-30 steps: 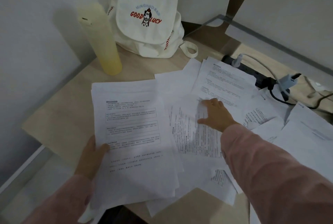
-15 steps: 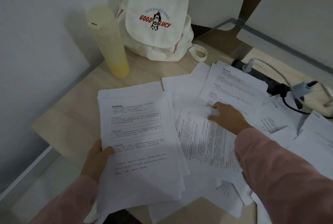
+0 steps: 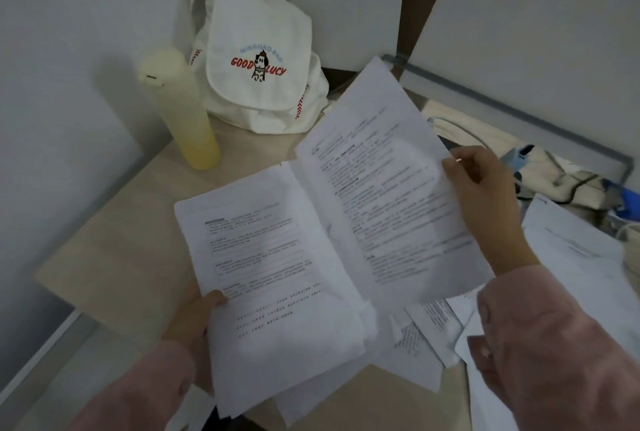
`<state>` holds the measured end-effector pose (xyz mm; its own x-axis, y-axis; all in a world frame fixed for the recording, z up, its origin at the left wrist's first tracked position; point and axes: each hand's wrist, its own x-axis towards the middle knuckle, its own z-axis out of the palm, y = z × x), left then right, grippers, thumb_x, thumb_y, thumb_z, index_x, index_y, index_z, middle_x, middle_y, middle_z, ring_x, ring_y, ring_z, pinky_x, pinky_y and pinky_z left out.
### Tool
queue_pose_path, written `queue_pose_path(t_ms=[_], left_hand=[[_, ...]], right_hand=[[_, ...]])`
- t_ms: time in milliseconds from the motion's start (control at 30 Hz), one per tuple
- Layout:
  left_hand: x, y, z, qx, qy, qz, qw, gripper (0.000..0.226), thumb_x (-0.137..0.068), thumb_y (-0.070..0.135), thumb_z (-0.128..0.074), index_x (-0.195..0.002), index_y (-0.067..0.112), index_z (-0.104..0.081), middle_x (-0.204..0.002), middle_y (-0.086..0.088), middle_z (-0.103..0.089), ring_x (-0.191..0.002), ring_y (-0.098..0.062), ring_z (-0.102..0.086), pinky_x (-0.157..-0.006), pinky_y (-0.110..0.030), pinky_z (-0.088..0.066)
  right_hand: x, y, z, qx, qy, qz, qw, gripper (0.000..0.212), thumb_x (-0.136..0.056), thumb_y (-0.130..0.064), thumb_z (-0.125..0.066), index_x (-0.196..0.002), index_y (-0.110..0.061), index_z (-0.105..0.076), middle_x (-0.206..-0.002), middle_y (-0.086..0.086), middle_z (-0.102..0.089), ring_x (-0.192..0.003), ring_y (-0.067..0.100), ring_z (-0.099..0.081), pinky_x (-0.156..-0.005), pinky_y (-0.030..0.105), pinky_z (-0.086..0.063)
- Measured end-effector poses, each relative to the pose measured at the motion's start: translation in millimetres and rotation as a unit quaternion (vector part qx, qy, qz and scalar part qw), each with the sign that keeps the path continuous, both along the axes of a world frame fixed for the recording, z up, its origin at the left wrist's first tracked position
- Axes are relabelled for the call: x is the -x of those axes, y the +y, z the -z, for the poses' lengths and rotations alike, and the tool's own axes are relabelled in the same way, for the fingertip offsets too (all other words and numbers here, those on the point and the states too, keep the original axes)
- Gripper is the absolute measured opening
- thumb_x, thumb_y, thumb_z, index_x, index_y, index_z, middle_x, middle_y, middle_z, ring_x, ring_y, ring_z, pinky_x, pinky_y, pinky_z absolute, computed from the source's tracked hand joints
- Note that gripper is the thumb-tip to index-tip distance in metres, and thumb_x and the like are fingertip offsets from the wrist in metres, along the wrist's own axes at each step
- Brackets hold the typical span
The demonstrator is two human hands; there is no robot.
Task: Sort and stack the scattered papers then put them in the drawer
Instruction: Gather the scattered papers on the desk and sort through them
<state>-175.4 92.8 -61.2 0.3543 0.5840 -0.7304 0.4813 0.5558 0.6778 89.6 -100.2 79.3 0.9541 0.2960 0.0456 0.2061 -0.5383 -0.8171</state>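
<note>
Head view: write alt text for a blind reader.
A right hand holds a printed sheet raised beside the paper stack gripped by the left hand, over a desk. Loose papers, a white backpack and a yellow bottle sit nearby.

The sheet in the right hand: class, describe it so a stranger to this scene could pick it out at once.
Find the white backpack at the far corner of the desk. Just in front of it, the right hand pinches one printed sheet by its right edge. Unlike the stack in the left hand and the loose papers lying flat, it is raised and tilted.
</note>
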Motion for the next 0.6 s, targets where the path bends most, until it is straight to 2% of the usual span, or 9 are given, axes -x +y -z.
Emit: queue_pose_path(t_ms=[100,167,233,333,367,400,467,500,600], left_hand=[[-3.0,-0.9,10.0,0.009,-0.008,0.015,1.0,0.044,-0.085,-0.007,-0.052,-0.128,0.002,-0.051,-0.128,-0.016,-0.056,-0.115,-0.036,-0.052,-0.103,-0.046,-0.04],[-3.1,-3.5,12.0,0.029,-0.013,0.008,0.999,0.04,-0.084,-0.002,-0.054,-0.124,0.003,-0.053,-0.128,-0.018,-0.056,-0.11,-0.035,-0.054,-0.098,-0.046,-0.043],[-4.3,-6.6,12.7,0.051,-0.033,-0.02,0.998,0.034,-0.084,0.015,-0.059,-0.118,0.008,-0.056,-0.123,-0.018,-0.059,-0.1,-0.031,-0.056,-0.087,-0.042,-0.047],[-10.7,-4.7,16.1,0.076,-0.045,-0.067,0.994,0.062,-0.089,0.049,-0.049,-0.13,0.003,-0.048,-0.115,-0.026,-0.059,-0.08,-0.027,-0.056,-0.082,-0.044,-0.048],[-12.4,-5.1,15.4,0.074,-0.044,-0.06,0.994,0.069,-0.09,0.052,-0.044,-0.135,0.0,-0.041,-0.123,-0.029,-0.054,-0.077,-0.025,-0.054,-0.083,-0.045,-0.048],[-13.1,-7.4,13.1,0.067,-0.043,-0.043,0.996,0.071,-0.089,0.054,-0.045,-0.138,0.003,-0.038,-0.132,-0.024,-0.051,-0.085,-0.026,-0.055,-0.087,-0.045,-0.047],[-9.5,-18.4,1.8,0.01,-0.047,0.015,0.999,0.063,-0.088,0.045,-0.054,-0.142,0.018,-0.035,-0.137,0.0,-0.047,-0.117,-0.024,-0.05,-0.104,-0.043,-0.039],[-7.2,-23.3,-3.8,-0.029,-0.056,0.044,0.997,0.06,-0.089,0.032,-0.057,-0.142,0.022,-0.032,-0.136,0.004,-0.046,-0.122,-0.021,-0.047,-0.108,-0.04,-0.035],[-3.8,-30.0,-15.6,-0.081,-0.102,0.082,0.988,0.049,-0.093,0.01,-0.049,-0.136,0.027,-0.035,-0.118,0.014,-0.054,-0.103,-0.003,-0.053,-0.102,-0.031,-0.039]], right_hand=[[15.0,-4.1,26.5,-0.028,0.08,-0.009,0.996,0.011,-0.091,-0.023,-0.052,-0.082,-0.026,-0.057,-0.074,-0.001,-0.055,-0.064,0.011,-0.047,-0.058,0.018,-0.038],[31.6,-0.1,55.8,0.004,0.126,-0.021,0.992,0.011,-0.091,-0.021,-0.053,-0.081,-0.024,-0.057,-0.068,-0.005,-0.053,-0.059,0.009,-0.045,-0.055,0.016,-0.036],[49.6,7.1,84.8,0.028,0.164,-0.029,0.986,0.01,-0.09,-0.019,-0.053,-0.082,-0.023,-0.057,-0.068,-0.007,-0.055,-0.063,0.012,-0.05,-0.06,0.02,-0.039],[69.8,18.6,117.6,0.057,0.199,-0.037,0.978,0.009,-0.092,-0.018,-0.048,-0.089,-0.017,-0.057,-0.077,0.0,-0.058,-0.07,0.016,-0.052,-0.058,0.02,-0.039],[75.0,22.1,125.3,0.063,0.2,-0.04,0.977,0.01,-0.093,-0.018,-0.047,-0.091,-0.016,-0.057,-0.081,0.002,-0.059,-0.072,0.017,-0.052,-0.058,0.019,-0.038],[79.8,25.5,131.0,0.064,0.201,-0.041,0.977,0.012,-0.093,-0.018,-0.046,-0.094,-0.014,-0.057,-0.084,0.003,-0.059,-0.074,0.017,-0.052,-0.058,0.018,-0.038],[87.3,30.6,138.6,0.066,0.215,-0.044,0.973,0.015,-0.094,-0.017,-0.044,-0.099,-0.013,-0.057,-0.088,0.003,-0.06,-0.077,0.018,-0.054,-0.06,0.018,-0.04],[90.1,31.9,142.6,0.07,0.229,-0.05,0.97,0.017,-0.094,-0.017,-0.043,-0.103,-0.014,-0.058,-0.093,0.004,-0.061,-0.081,0.019,-0.056,-0.063,0.02,-0.042],[91.5,29.7,152.9,0.111,0.23,-0.077,0.964,0.027,-0.09,-0.021,-0.05,-0.115,-0.019,-0.057,-0.109,0.005,-0.059,-0.1,0.022,-0.058,-0.082,0.028,-0.045]])
